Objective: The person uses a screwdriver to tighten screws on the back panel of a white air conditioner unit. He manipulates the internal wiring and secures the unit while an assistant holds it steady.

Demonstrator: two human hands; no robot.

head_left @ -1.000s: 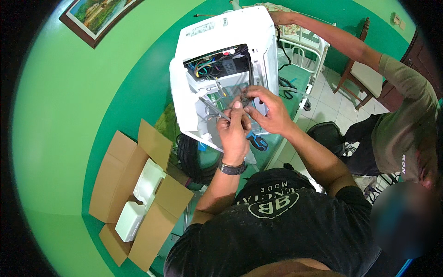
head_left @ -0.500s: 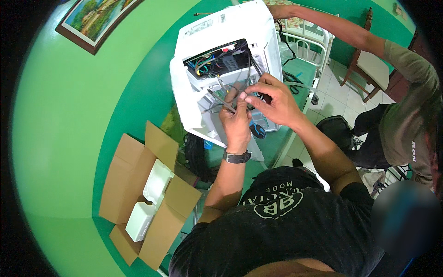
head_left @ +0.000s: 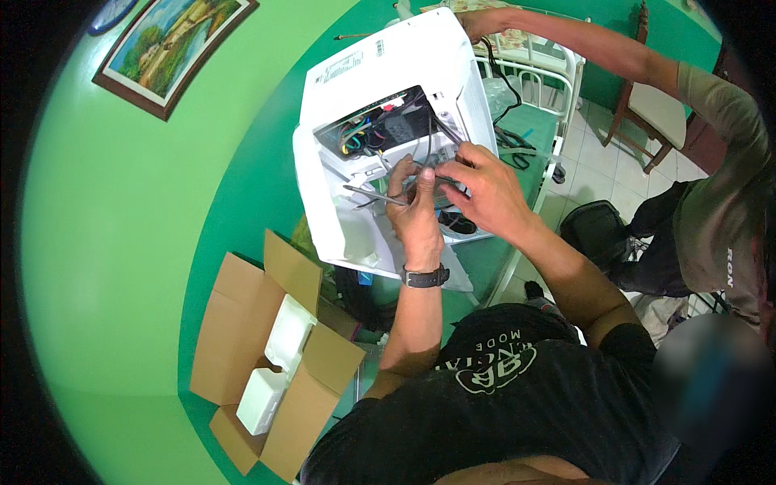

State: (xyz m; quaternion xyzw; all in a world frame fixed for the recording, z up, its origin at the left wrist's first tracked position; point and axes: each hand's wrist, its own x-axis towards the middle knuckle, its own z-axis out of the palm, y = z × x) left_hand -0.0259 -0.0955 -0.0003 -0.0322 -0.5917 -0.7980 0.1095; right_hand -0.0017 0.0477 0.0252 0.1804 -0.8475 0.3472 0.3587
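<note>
A white boxy appliance (head_left: 388, 61) stands tilted in front of me with its side open. Inside it show a dark compartment with coloured wires (head_left: 356, 137) and a black block (head_left: 404, 121). My left hand (head_left: 416, 214), with a watch on its wrist, is closed around a grey cable (head_left: 372, 194) whose length sticks out to the left. My right hand (head_left: 489, 190) pinches the dark cable close to the left fingertips; its exact grip is partly hidden. Another person's hand (head_left: 485, 23) touches the appliance's far right edge.
An open cardboard box (head_left: 234, 323) with white foam pieces (head_left: 263, 400) sits at the lower left. A white metal bed frame (head_left: 558, 81), black cables (head_left: 517, 149) and a wooden chair (head_left: 659, 113) are to the right. The co-worker (head_left: 719, 194) stands at the right.
The view has shifted slightly, so the box and wall picture sit lower. My fingers have shifted on the cable, and its loose length now points more to the left.
</note>
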